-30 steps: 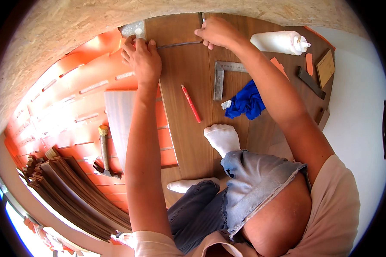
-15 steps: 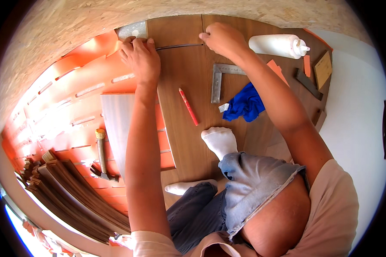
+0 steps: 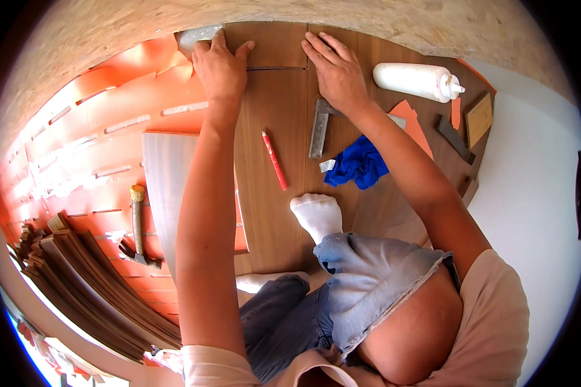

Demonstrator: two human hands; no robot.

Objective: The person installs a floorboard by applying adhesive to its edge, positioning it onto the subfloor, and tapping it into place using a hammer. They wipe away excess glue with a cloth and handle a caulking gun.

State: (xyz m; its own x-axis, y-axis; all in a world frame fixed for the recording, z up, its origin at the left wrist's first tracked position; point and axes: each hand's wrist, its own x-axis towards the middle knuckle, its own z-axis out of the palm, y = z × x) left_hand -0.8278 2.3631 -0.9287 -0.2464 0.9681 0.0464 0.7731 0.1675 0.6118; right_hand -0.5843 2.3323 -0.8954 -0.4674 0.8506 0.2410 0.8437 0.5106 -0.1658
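A short wooden floorboard piece (image 3: 272, 44) lies at the far end of a longer floorboard (image 3: 270, 103), with a narrow dark gap between them. My left hand (image 3: 223, 72) rests at the short piece's left edge, its thumb and index finger spread over the wood. Across the long seam, my right hand (image 3: 337, 74) lies with fingers stretched out on the neighbouring boards, their tips close to the seam. Neither hand holds anything visible. Partly under my right wrist is a metal try square (image 3: 318, 132). A red pencil (image 3: 274, 160) sits on the longer board between my arms.
A white squeeze bottle (image 3: 410, 80), a blue cloth (image 3: 360, 164), orange scraps (image 3: 412, 128) and a dark bar (image 3: 455, 138) lie to the right. At left, a hammer (image 3: 137, 222), a loose plank (image 3: 164, 174) and stacked boards (image 3: 90, 284) rest on orange underlay (image 3: 119, 158). A chipboard surface (image 3: 342, 13) borders the far side.
My right hand has gone from closed fingers at the seam to fingers stretched out on the boards. My left thumb has moved outward over the short piece. The view has shifted slightly.
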